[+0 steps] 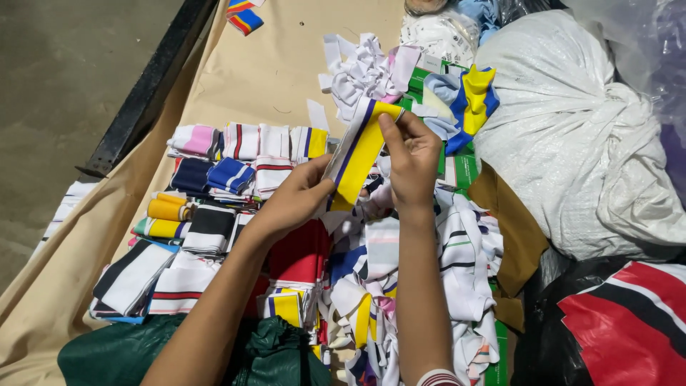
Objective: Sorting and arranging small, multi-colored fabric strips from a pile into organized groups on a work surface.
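**A:** what's closest to the camera? I see a dark green bag (271, 354) at the near edge, then loose striped knit bands (371, 286) spilling up the middle.

**B:** yep. Just beyond that, 2 hands hold up 1 yellow, white and purple striped band (359, 151). The left hand (296, 196) pinches its lower end shut between thumb and fingers, the right hand (413, 154) is closed on the top edge. The band hangs taut above the heap, not touching it.

**A:** so mid-sort?

**B:** looks like checking or straightening 1 piece. My guess is the next move needs a matching colour among the folded stacks (214, 179) to the left. Further off are white scraps (368, 68), with a white woven sack (572, 136) far right.
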